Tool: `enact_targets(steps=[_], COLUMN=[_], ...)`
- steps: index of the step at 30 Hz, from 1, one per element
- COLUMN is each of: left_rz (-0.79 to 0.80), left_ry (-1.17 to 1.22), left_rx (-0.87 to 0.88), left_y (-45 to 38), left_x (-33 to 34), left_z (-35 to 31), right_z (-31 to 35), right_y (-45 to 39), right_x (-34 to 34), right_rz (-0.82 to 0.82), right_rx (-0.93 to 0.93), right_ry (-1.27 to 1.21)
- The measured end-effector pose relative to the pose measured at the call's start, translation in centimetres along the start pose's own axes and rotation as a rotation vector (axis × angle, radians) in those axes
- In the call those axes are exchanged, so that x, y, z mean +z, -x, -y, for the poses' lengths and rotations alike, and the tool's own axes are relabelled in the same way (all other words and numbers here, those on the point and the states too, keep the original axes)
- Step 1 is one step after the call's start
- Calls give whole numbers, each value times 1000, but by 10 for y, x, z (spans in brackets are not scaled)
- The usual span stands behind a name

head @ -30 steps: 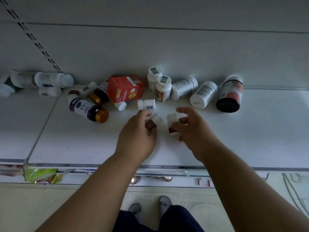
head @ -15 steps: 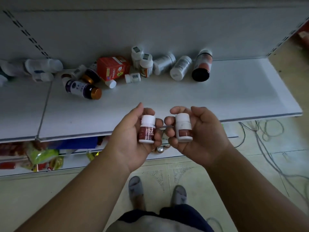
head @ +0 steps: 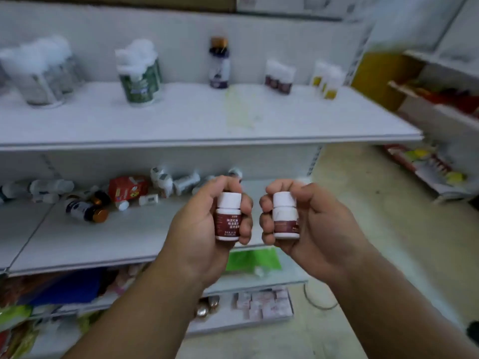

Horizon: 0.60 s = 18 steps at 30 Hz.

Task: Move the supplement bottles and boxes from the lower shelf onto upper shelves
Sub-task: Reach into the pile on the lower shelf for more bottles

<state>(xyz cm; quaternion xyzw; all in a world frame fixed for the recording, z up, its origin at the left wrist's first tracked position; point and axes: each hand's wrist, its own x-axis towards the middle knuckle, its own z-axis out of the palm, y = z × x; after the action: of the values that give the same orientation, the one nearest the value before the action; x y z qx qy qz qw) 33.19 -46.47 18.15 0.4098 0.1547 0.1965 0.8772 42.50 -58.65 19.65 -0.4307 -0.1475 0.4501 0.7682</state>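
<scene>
My left hand [head: 204, 229] grips a small white bottle with a maroon label [head: 228, 219], held upright in front of the shelves. My right hand [head: 313, 226] grips a matching small white bottle [head: 285, 216], also upright. Behind them on the lower shelf [head: 124, 237] lie a red box [head: 127, 188], a dark bottle with a gold cap [head: 86, 210] and several white bottles [head: 166, 181], mostly on their sides. The upper shelf [head: 197, 117] carries standing bottles: two like mine [head: 279, 78], a tall dark one [head: 219, 64], green-labelled tubs [head: 138, 73] and yellow-labelled ones [head: 327, 80].
Below the lower shelf sit coloured packets [head: 252, 260] and a blue item [head: 70, 286]. Another rack with goods [head: 438, 104] stands at the right across a tiled floor aisle [head: 375, 229]. The view is motion-blurred.
Both hands picked a small bottle off the lower shelf and lifted it. My view has risen, bringing the upper shelf into sight.
</scene>
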Motion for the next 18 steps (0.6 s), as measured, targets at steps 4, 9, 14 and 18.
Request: enact_targets(steps=[4, 9, 14, 18], left_rz=[153, 250, 55, -77], left_ry=[-74, -142, -357, -759], left_rx=[139, 212, 284, 318], left_y=[-14, -42, -77, -103], left_x=[57, 85, 94, 106], left_z=[-29, -58, -72, -83], right_z=[65, 108, 127, 143], right_y=[6, -12, -41, -65], right_x=[3, 12, 10, -5], right_rz=[70, 107, -60, -271], right_rx=[-159, -251, -277, -384], right_ry=[51, 29, 139, 526])
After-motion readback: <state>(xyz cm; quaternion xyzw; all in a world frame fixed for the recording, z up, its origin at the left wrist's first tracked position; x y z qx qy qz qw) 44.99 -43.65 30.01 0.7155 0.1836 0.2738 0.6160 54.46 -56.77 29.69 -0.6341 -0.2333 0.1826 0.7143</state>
